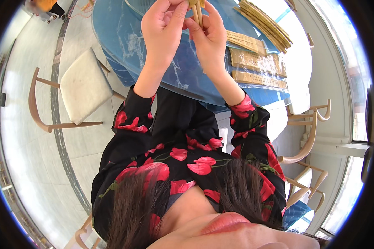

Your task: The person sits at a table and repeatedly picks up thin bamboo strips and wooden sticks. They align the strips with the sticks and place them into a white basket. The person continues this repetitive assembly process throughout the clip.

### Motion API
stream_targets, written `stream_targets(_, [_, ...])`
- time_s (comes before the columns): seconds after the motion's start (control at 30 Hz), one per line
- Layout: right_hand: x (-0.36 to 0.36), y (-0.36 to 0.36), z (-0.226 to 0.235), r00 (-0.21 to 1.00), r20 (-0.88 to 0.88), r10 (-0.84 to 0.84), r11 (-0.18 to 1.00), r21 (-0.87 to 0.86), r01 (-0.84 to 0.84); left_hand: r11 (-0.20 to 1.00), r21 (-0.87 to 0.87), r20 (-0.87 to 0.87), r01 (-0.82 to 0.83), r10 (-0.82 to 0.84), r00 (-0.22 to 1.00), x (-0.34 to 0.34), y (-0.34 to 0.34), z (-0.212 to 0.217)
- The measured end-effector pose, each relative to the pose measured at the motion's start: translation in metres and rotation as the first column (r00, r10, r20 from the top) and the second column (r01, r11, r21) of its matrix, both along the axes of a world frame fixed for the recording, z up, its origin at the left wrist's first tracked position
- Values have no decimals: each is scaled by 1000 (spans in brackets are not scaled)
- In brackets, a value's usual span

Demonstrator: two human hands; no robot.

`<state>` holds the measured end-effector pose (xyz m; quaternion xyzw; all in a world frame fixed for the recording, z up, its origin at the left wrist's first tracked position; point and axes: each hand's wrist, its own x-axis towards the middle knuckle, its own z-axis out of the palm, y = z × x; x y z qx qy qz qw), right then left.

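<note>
Both my hands are raised over a round blue marbled table (124, 33). My left hand (162, 29) and my right hand (210, 37) meet at the top of the view and together pinch a few thin wooden sticks, like chopsticks (197, 12). The sticks' upper ends are cut off by the picture's edge. My sleeves are black with red flowers.
Flat packs of wooden sticks in clear wrap (257, 62) lie on the table to the right, with a fan of loose sticks (266, 20) behind them. A wooden chair with a pale seat (83, 85) stands at the left, more chairs (307, 137) at the right. Another person (45, 8) is far off at top left.
</note>
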<state>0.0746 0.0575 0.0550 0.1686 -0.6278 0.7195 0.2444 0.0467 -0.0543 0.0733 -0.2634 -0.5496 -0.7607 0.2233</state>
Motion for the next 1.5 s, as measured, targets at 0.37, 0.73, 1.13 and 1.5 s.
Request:
stream_targets(0.37, [35, 55, -63, 978, 192, 78, 990, 100, -98, 920, -328, -106, -213, 188, 976, 15, 32, -43])
stream_targets(0.73, [71, 60, -48, 692, 560, 456, 890, -273, -366, 990, -83, 268, 114, -88, 959, 46, 24, -64])
stream_targets(1.13, [120, 6, -56, 422, 528, 737, 669, -485, -563, 784, 535, 329, 315, -536, 777, 10, -37, -19])
stream_targets(1.5, [137, 10, -85, 639, 547, 540, 815, -154, -558, 656, 689, 373, 307, -685, 626, 22, -32, -46])
